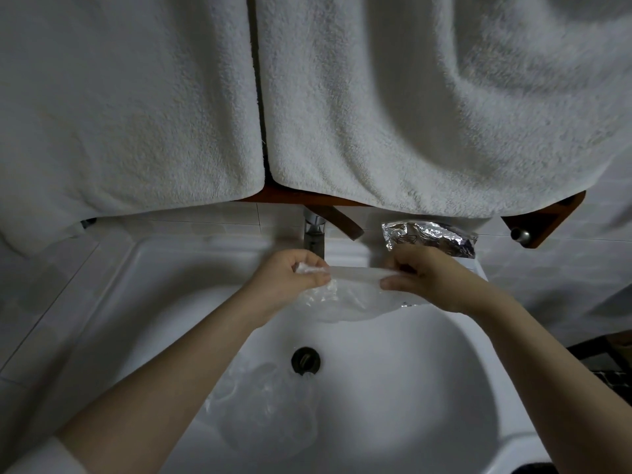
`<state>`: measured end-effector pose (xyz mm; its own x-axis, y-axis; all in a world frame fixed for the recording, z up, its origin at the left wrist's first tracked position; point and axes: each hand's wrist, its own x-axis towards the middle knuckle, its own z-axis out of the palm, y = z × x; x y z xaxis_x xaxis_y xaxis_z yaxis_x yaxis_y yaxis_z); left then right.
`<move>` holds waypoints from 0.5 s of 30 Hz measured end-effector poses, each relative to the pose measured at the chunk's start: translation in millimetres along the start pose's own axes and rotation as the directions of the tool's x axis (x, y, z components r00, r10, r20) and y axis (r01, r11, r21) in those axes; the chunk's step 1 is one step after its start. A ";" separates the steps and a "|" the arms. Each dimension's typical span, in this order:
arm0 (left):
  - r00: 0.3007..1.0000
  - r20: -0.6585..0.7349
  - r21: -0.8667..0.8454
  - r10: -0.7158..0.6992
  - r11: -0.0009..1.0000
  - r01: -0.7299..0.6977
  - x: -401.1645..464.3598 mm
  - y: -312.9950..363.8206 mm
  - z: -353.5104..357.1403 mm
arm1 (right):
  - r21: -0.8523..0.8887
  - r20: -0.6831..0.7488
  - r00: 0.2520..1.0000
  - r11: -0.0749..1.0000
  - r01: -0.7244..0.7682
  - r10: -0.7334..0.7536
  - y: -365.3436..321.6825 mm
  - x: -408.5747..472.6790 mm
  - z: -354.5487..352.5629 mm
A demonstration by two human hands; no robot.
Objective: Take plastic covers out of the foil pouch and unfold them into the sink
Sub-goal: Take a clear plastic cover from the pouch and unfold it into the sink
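I read the scene as dim, with a cool grey cast. The sink (393,388) basin shows soft highlights and a broad shadow on its right wall. The foil pouch (431,236) gives small glints. The towels (410,97) bow strongly at the far edges from wide-angle distortion. Focus is slightly soft throughout.

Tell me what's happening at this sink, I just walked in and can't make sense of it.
A person is stretching a clear plastic cover open over the sink. The left hand pinches one bunched end and the right hand pinches the other, so its edge runs taut between them, just in front of the tap. Another unfolded cover already lies in the basin beside the drain. The crumpled foil pouch sits on the sink's back ledge, behind the right hand.
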<state>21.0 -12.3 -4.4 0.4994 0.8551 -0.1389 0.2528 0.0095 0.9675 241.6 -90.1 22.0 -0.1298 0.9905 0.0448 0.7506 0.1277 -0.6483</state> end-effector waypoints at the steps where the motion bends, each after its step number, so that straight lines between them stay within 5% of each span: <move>1: 1.000 0.010 0.013 0.006 1.000 -0.006 0.4 0.1 -1.9 | 0.113 0.003 1.000 0.993 -0.022 0.022 0.4 -1.8 0.2; 4: 0.989 0.149 -0.035 -0.019 0.999 0.024 -4.2 -1.2 -12.8 | 0.365 0.041 0.998 0.929 -0.062 0.050 2.7 -6.0 -0.3; 8: 0.948 0.318 -0.090 0.000 0.995 0.031 -14.0 -6.1 -19.8 | 0.465 0.202 0.973 0.863 -0.195 0.111 10.8 -12.7 -0.1; 13: 0.943 0.323 -0.183 0.085 0.983 -0.026 -21.4 -8.3 -30.0 | 0.811 0.307 0.951 0.513 -0.282 0.038 30.2 -23.9 -0.9; 15: 0.947 0.309 -0.117 0.091 0.992 -0.057 -20.7 -8.8 -31.1 | 0.831 0.288 0.957 0.484 -0.274 0.047 29.8 -28.6 -1.4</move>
<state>-17.3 -14.0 -3.5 0.7520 0.6501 -0.1090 0.1253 0.0214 0.9919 268.7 -114.5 2.5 -0.2750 0.9390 -0.2066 -0.1394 -0.2516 -0.9577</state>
